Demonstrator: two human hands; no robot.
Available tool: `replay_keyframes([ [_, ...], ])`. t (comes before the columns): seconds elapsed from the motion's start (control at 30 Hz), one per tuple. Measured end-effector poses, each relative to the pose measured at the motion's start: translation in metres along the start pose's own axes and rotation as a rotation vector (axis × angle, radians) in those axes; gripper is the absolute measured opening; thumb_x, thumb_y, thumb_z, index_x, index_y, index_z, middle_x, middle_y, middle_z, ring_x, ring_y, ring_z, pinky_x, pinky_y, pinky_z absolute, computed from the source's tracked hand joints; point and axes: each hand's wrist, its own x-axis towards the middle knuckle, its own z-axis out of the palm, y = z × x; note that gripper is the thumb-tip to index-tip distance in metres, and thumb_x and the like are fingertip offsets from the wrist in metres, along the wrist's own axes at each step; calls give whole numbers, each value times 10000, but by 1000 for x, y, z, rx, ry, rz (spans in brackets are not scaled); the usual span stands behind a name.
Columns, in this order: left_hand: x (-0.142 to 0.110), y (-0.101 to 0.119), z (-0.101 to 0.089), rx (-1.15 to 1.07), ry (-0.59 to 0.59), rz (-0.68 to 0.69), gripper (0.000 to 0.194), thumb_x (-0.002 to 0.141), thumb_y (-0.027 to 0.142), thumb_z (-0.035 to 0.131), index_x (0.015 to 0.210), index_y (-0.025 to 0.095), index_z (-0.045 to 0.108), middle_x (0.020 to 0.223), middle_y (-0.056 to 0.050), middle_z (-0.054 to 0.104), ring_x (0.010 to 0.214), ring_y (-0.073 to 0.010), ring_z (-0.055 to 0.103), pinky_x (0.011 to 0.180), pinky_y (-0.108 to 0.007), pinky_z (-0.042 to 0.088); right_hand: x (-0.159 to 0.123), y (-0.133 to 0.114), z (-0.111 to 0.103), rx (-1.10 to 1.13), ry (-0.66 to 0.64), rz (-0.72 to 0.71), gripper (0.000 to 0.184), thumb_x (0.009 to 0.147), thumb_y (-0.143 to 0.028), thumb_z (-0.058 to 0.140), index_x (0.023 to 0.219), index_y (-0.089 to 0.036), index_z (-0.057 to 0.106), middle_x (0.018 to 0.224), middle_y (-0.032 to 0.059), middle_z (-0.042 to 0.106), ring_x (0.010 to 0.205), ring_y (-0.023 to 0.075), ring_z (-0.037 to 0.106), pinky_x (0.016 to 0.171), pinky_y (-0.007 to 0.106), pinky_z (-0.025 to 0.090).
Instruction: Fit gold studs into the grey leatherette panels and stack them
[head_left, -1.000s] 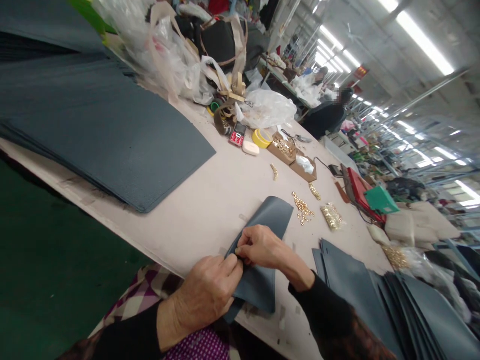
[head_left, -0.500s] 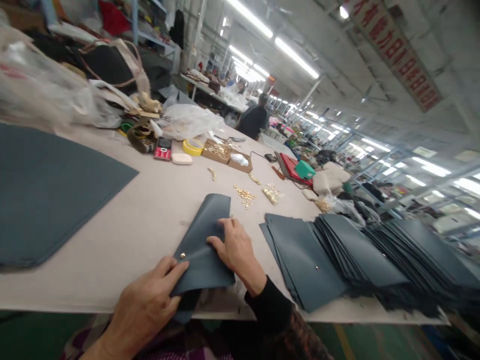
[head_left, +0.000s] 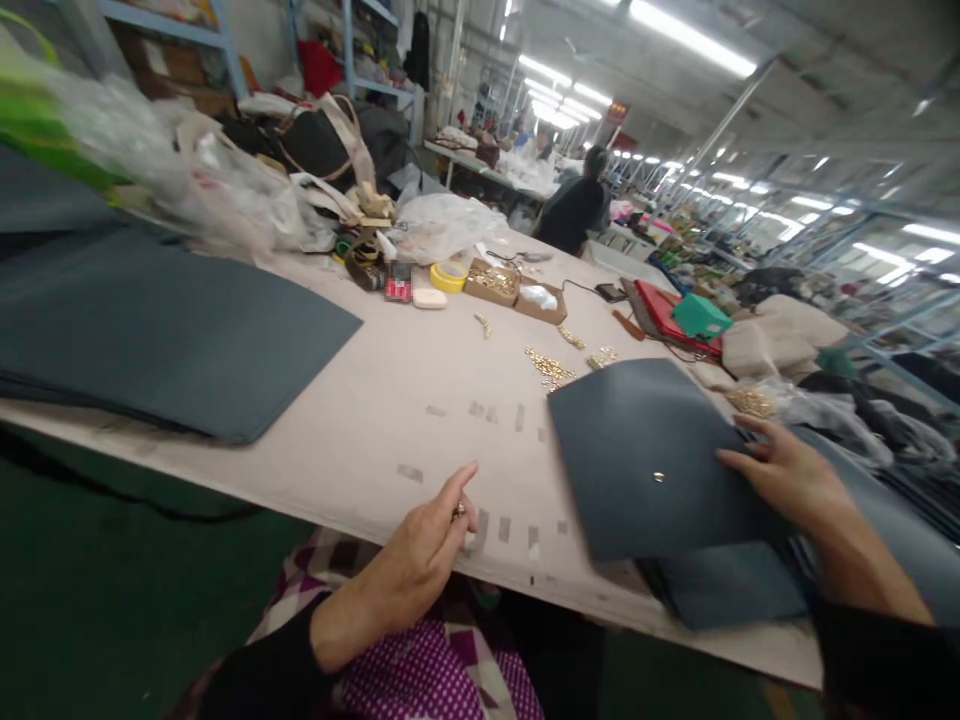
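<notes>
My right hand grips the right edge of a dark blue-grey leather-like panel, thumb on top. A small gold stud sits on its face. This panel is over a stack of similar panels, which it partly hides. Near the front table edge, my left hand is closed with its index finger extended. A small shiny metal piece shows between its fingers; its exact kind is too small to make out. Loose gold studs lie beyond the panel.
Larger dark sheets lie at the left of the table. Toward the back are cardboard trays of gold pieces, yellow tape, a red phone and plastic bags. A green box stands at right.
The studded panel has moved right from in front of me to over the stack, carried by my right hand. My left hand has let go of it. The view has turned left.
</notes>
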Motion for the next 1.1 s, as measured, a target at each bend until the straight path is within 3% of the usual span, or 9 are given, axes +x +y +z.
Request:
replay_keyframes([
  [0.1, -4, -5, -1, -133, -7, -4, 570, 975, 254, 306, 1521, 202, 151, 1021, -45, 621, 838, -159, 553, 846, -340, 434, 6, 29, -16, -323, 175, 20, 571, 747, -272, 677, 1279, -73, 616, 1073, 316, 659, 932, 386, 664, 751, 471, 447],
  [0.17, -4, -5, -1, -276, -29, -35, 624, 971, 259, 355, 1537, 209, 96, 1080, -68, 639, 871, -164, 574, 860, -350, 438, -13, 18, -3, -248, 196, -55, 472, 780, -314, 651, 1208, -115, 669, 1070, 284, 677, 946, 363, 671, 788, 459, 458],
  [0.27, -1, -1, -3, -626, -63, -144, 691, 956, 285, 438, 1540, 177, 84, 1201, -139, 632, 992, -209, 617, 859, -361, 458, -60, -37, 42, 186, 9, -303, 336, 793, -404, 631, 1050, -210, 724, 969, 131, 740, 847, 272, 698, 799, 390, 507],
  [0.37, 2, 2, -7, -997, -27, -240, 713, 929, 262, 518, 1528, 161, 144, 1339, -183, 566, 1149, -263, 601, 928, -375, 457, -113, -104, 84, 496, -254, -563, 267, 838, -394, 611, 984, -203, 726, 942, 69, 749, 811, 215, 693, 751, 329, 536],
  [0.47, 2, 2, -13, -1224, 41, -248, 653, 913, 186, 548, 1495, 166, 252, 1428, -167, 503, 1259, -273, 535, 1052, -403, 397, -155, -156, 106, 652, -437, -727, 180, 881, -265, 589, 999, -207, 712, 921, 30, 746, 786, 159, 682, 737, 270, 531],
  [0.57, 1, -1, -18, -1351, 119, -207, 535, 917, 131, 524, 1432, 163, 383, 1424, -138, 521, 1306, -249, 495, 1125, -403, 329, -182, -186, 118, 761, -547, -831, 199, 871, -151, 576, 1020, -220, 688, 924, 2, 729, 798, 132, 664, 747, 246, 521],
  [0.63, 2, -3, -19, -1384, 166, -194, 463, 925, 129, 513, 1382, 187, 462, 1418, -109, 536, 1331, -234, 467, 1142, -405, 308, -194, -198, 127, 785, -491, -848, 199, 850, -132, 610, 1023, -213, 665, 894, -4, 711, 755, 124, 643, 718, 238, 515],
  [0.87, 6, -6, -23, -1293, 284, -135, 383, 931, 185, 533, 1311, 224, 560, 1403, -64, 558, 1363, -207, 425, 1182, -382, 237, -208, -222, 154, 653, -69, -953, 90, 899, -221, 629, 979, -180, 624, 808, 29, 644, 679, 146, 576, 639, 258, 479],
  [1.1, 5, -7, -25, -1297, 335, -149, 383, 908, 196, 560, 1290, 209, 572, 1356, -81, 596, 1338, -215, 457, 1169, -377, 267, -207, -232, 157, 593, -49, -951, 60, 919, -196, 564, 910, -183, 622, 742, 18, 636, 616, 140, 558, 592, 251, 452],
])
